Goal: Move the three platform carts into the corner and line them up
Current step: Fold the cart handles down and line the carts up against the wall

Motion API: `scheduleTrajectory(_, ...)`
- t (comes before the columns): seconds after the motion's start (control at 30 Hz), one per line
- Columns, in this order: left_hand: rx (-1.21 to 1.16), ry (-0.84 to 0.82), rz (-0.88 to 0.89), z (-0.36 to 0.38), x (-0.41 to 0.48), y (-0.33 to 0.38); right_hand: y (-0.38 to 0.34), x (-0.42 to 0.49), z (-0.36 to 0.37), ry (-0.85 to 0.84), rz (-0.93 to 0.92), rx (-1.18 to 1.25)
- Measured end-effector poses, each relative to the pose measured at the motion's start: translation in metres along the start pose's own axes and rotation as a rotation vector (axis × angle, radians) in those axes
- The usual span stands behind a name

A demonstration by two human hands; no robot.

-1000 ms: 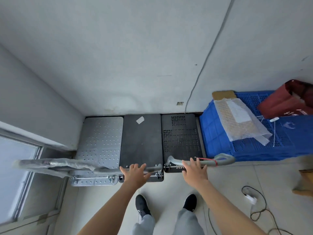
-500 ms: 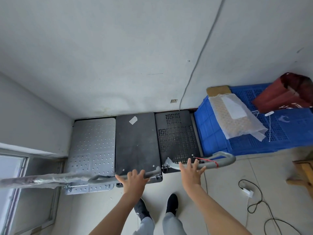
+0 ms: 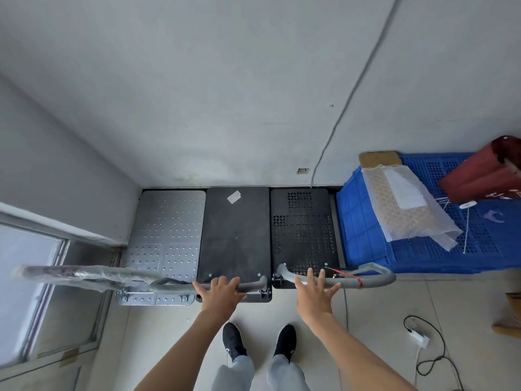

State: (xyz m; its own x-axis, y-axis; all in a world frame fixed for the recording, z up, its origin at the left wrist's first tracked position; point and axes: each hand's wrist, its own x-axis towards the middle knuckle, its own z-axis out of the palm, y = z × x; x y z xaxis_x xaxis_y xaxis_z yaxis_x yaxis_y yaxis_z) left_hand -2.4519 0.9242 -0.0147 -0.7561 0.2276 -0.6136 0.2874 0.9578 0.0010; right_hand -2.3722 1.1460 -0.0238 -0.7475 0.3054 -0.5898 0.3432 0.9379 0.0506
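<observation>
Three platform carts stand side by side against the far wall in the corner: a silver dimpled cart (image 3: pixel 166 235) on the left, a plain black cart (image 3: pixel 234 238) in the middle and a black perforated cart (image 3: pixel 303 232) on the right. My left hand (image 3: pixel 218 292) rests on the middle cart's grey handle (image 3: pixel 253 285), fingers spread over the bar. My right hand (image 3: pixel 315 292) lies on the right cart's handle (image 3: pixel 372 277), fingers apart and not wrapped round it. The silver cart's handle (image 3: pixel 70 273) is wrapped in plastic film.
A blue plastic crate (image 3: pixel 451 244) sits right of the carts, carrying a bubble-wrapped packet (image 3: pixel 403 210) and a dark red bag (image 3: pixel 485 176). A window frame (image 3: pixel 50 277) is at the left. A charger and cable (image 3: pixel 420 340) lie on the floor at right. My feet (image 3: pixel 259 340) stand behind the carts.
The view has shifted slightly; both hands stay on the handles. My right hand's fingers have spread wider over the right cart's bar. The carts stay in line.
</observation>
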Motion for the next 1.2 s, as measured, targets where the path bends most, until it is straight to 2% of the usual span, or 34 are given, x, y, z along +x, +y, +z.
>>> scheduleTrajectory(0.17, -0.095, 0.009, 0.004, -0.003, -0.006, -0.003, -0.007, -0.007, -0.003, 0.011, -0.014, 0.01)
scheduleTrajectory(0.3, -0.218, 0.033, 0.042, -0.013, -0.011, -0.026, -0.061, -0.013, -0.013, 0.045, -0.109, 0.048)
scheduleTrajectory(0.43, -0.259, 0.112, -0.019, -0.022, -0.008, -0.093, -0.146, -0.016, -0.026, 0.079, -0.222, 0.124)
scheduleTrajectory(0.6, -0.171, 0.171, -0.074, -0.025, -0.007, -0.221, -0.254, -0.021, -0.024, 0.056, -0.289, 0.17)
scheduleTrajectory(0.73, -0.12, 0.117, -0.111, -0.02, -0.008, -0.311, -0.322, -0.026, -0.005, 0.056, -0.299, 0.094)
scheduleTrajectory(0.87, -0.059, 0.016, -0.062, -0.008, -0.004, -0.366, -0.361, -0.028, -0.004, 0.051, -0.271, 0.032)
scheduleTrajectory(1.2, 0.025, -0.08, 0.09, -0.003, 0.023, -0.389, -0.384, -0.017, -0.011, 0.086, -0.212, 0.023)
